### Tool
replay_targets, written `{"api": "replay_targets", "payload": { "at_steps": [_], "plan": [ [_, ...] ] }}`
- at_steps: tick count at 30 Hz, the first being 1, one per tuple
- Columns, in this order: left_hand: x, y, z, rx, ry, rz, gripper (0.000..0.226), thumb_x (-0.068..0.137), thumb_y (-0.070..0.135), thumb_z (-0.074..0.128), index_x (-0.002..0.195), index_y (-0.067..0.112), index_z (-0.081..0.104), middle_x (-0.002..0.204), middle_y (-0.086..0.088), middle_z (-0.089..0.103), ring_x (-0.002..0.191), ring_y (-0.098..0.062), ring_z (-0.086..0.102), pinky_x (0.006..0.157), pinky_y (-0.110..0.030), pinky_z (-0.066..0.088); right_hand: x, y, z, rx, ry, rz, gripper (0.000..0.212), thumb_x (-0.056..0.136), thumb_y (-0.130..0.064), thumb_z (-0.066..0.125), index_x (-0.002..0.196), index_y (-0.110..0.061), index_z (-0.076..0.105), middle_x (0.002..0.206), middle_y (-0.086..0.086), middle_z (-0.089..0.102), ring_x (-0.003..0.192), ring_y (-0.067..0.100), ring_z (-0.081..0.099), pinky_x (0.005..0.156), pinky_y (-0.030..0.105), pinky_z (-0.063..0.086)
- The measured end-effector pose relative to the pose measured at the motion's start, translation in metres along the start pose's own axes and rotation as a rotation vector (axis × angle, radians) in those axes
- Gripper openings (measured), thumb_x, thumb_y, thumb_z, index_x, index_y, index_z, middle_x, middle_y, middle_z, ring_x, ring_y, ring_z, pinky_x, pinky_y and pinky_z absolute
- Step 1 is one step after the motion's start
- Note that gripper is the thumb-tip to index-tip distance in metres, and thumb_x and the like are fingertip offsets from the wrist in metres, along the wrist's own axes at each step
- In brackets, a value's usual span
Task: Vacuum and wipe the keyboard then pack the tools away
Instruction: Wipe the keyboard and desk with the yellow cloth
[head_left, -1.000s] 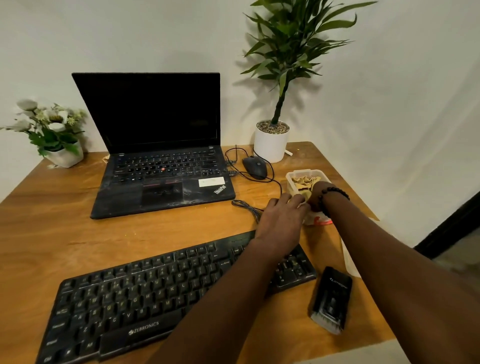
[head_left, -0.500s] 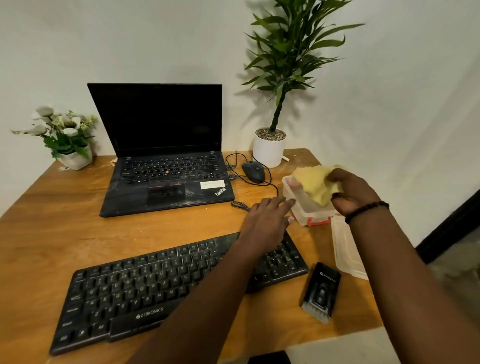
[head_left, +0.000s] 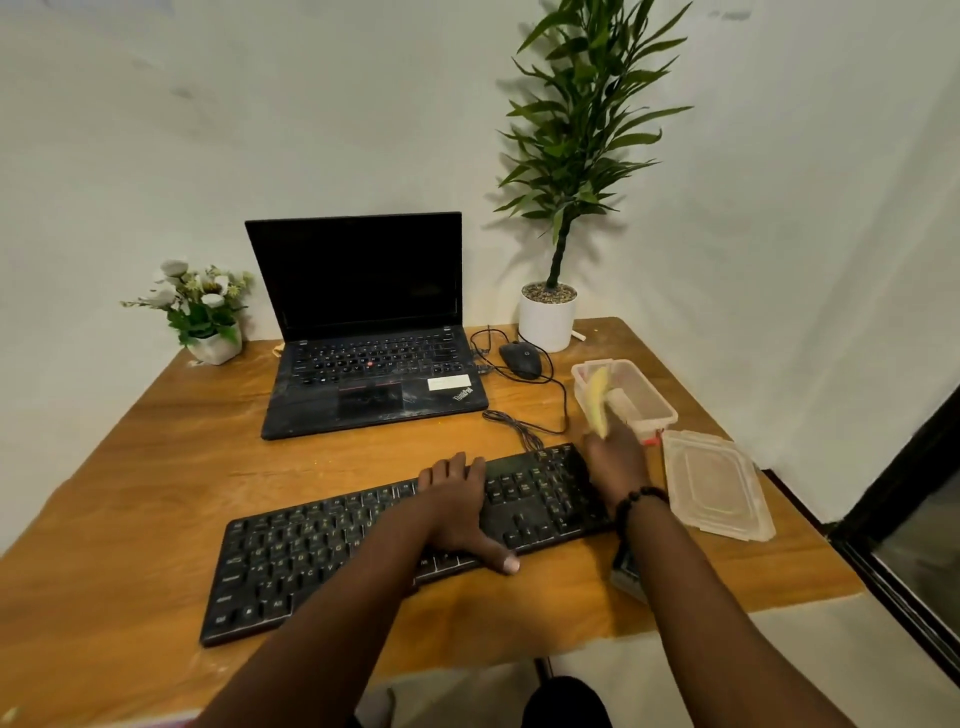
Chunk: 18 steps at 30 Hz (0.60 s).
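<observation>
A black keyboard (head_left: 322, 561) lies slanted across the front of the wooden desk (head_left: 156, 467). My left hand (head_left: 457, 504) rests flat on its right half, thumb over the front edge. My right hand (head_left: 615, 462) holds a yellow cloth (head_left: 597, 397), blurred by motion, above the keyboard's right end. Behind it stands a clear plastic box (head_left: 644, 395) with its top off. The box's lid (head_left: 717, 488) lies to the right. My right forearm covers nearly all of the small black vacuum (head_left: 626, 571) at the keyboard's right corner.
An open black laptop (head_left: 363, 332) sits at the back centre with a black mouse (head_left: 521, 359) and its coiled cable to its right. A tall potted plant (head_left: 548, 317) stands at the back right, a small flower pot (head_left: 213, 343) at the back left.
My right hand lifted the yellow cloth out of the box and brought it down toward the keyboard's right end. My left hand moved from the box onto the keyboard.
</observation>
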<state>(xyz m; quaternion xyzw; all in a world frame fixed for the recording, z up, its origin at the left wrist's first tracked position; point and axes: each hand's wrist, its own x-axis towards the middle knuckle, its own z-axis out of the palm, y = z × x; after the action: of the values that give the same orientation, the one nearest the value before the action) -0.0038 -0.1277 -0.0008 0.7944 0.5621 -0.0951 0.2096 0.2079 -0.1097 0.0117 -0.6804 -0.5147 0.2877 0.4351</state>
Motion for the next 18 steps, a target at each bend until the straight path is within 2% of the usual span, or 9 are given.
{"api": "replay_targets", "payload": {
  "at_steps": [2,4,6,9,15,18],
  "plan": [
    [-0.003,-0.009,0.006,0.079,0.002,0.009,0.144,0.059,0.082,0.073,0.158,0.015,-0.007,0.166,-0.013,-0.008,0.151,-0.04,-0.005,0.121,-0.055,0.002,-0.003,0.012,0.025,-0.473,-0.223,-0.106,0.051,0.1,-0.019,0.04,0.149,-0.015,0.026,0.157,0.011,0.018,0.144,0.031,0.019,0.114,0.042,0.023],
    [-0.003,-0.014,0.009,0.138,0.05,0.016,0.143,0.055,0.086,0.071,0.158,0.015,0.0,0.163,-0.011,0.006,0.147,-0.038,0.009,0.121,-0.053,0.009,-0.004,0.021,0.042,-0.712,-0.321,-0.188,0.053,0.102,-0.026,0.034,0.152,-0.017,0.016,0.161,0.009,0.003,0.148,0.027,-0.001,0.118,0.042,0.009],
    [-0.002,-0.015,0.009,0.189,0.102,0.026,0.141,0.055,0.088,0.068,0.157,0.013,0.007,0.158,-0.012,0.017,0.142,-0.036,0.02,0.119,-0.05,0.016,-0.003,0.02,0.047,-0.703,-0.33,-0.195,0.052,0.103,-0.028,0.03,0.152,-0.018,0.016,0.161,0.007,0.003,0.148,0.024,-0.004,0.118,0.04,0.004],
    [-0.002,-0.018,0.008,0.238,0.146,0.046,0.139,0.056,0.092,0.063,0.157,0.012,0.011,0.156,-0.012,0.024,0.138,-0.034,0.027,0.118,-0.047,0.02,-0.007,0.014,0.048,-0.645,-0.379,-0.202,0.05,0.104,-0.028,0.028,0.152,-0.018,0.019,0.161,0.005,0.006,0.148,0.02,-0.002,0.118,0.036,0.003],
    [-0.004,-0.02,0.003,0.276,0.126,0.085,0.139,0.058,0.089,0.064,0.159,0.011,0.007,0.16,-0.01,0.018,0.142,-0.034,0.023,0.12,-0.047,0.016,-0.05,0.024,0.051,-0.657,-0.453,-0.387,0.051,0.104,-0.03,0.03,0.152,-0.022,0.015,0.16,-0.003,0.008,0.148,0.013,0.001,0.117,0.031,0.004],
    [-0.006,-0.022,0.006,0.258,0.135,0.088,0.137,0.059,0.088,0.065,0.158,0.012,0.008,0.159,-0.009,0.019,0.141,-0.034,0.024,0.12,-0.046,0.017,-0.03,0.02,0.048,-0.692,-0.392,-0.307,0.052,0.104,-0.029,0.03,0.153,-0.021,0.015,0.161,-0.003,0.007,0.148,0.014,0.0,0.118,0.034,0.004]
  ]
}}
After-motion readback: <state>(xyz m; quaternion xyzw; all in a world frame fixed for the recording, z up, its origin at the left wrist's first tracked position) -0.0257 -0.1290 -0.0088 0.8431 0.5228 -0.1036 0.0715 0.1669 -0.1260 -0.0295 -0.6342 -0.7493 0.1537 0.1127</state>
